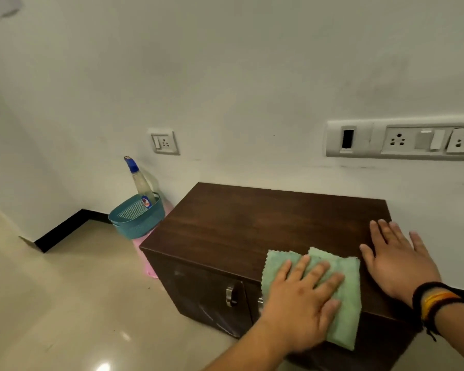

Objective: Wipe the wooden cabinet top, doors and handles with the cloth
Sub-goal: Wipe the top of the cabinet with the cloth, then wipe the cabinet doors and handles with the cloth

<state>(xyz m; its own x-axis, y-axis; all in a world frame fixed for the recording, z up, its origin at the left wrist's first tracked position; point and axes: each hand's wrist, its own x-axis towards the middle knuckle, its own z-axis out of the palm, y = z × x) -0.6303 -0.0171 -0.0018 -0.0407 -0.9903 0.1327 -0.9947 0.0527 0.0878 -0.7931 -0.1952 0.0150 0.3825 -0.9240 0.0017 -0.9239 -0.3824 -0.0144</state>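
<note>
A low dark wooden cabinet stands against the white wall, its top (252, 223) facing me. A folded green cloth (348, 303) lies on the top's front edge and hangs slightly over it. My left hand (300, 303) presses flat on the cloth with fingers spread. My right hand (396, 261) rests palm down on the bare top at the right, holding nothing. Below the edge, the left door (198, 290) shows a metal handle (231, 295). A second handle (260, 303) is partly hidden behind my left hand.
A teal basket (137, 218) holding a spray bottle (138, 178) stands on the floor left of the cabinet, on something pink (145, 258). Wall sockets (402, 139) sit above the cabinet on the right, and a single socket (164, 141) on the left. Glossy floor tiles (65, 303) stretch left.
</note>
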